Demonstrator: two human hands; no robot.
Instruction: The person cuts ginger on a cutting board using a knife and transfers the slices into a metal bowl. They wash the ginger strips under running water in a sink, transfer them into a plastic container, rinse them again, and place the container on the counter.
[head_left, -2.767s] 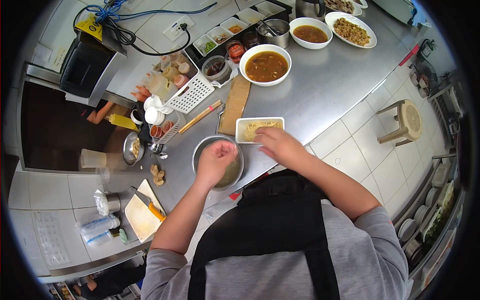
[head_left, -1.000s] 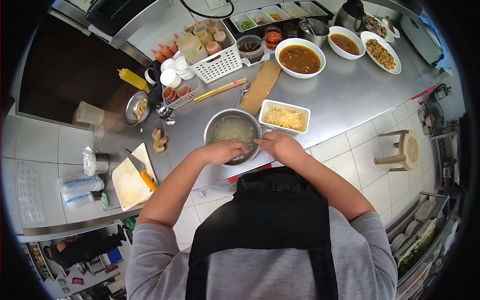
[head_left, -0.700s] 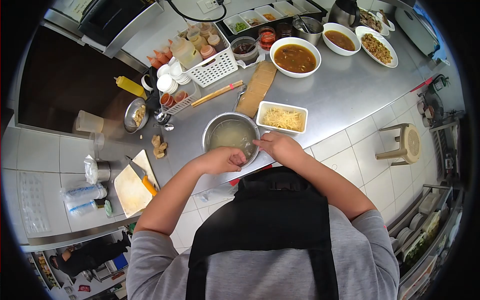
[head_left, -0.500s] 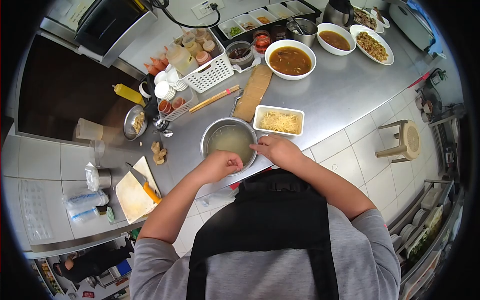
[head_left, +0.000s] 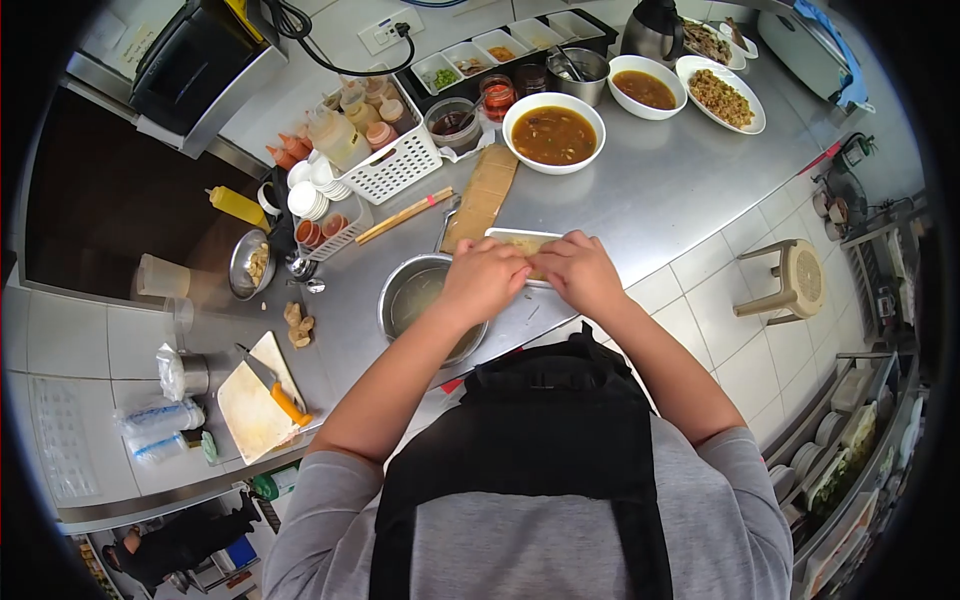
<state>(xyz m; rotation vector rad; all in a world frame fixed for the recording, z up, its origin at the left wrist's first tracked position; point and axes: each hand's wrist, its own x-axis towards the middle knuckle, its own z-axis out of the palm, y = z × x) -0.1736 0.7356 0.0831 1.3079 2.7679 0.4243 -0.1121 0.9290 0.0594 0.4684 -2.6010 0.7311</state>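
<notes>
My left hand (head_left: 487, 279) and my right hand (head_left: 579, 273) meet over a small white rectangular container (head_left: 493, 232) of pale yellow shreds (head_left: 528, 243). The fingers of both are curled in and pressed close together at the container. Whatever they pinch is hidden under them. Below my left wrist stands a round metal bowl (head_left: 388, 318) with cloudy liquid in it; my forearm covers part of its right side. A flattened piece of brown cardboard (head_left: 484, 195) lies just behind the container.
Two bowls of brown soup (head_left: 553, 137) (head_left: 645, 90) and a plate of fried rice (head_left: 722, 98) stand farther back. At left are a cutting board (head_left: 250, 400) with an orange-handled knife (head_left: 290, 405), ginger pieces (head_left: 297, 325) and a white basket of bottles (head_left: 395, 165). Another person (head_left: 175, 540) is at lower left.
Both hands have moved from over the metal bowl up and right to the white container, covering most of the shreds. The view has shifted slightly.
</notes>
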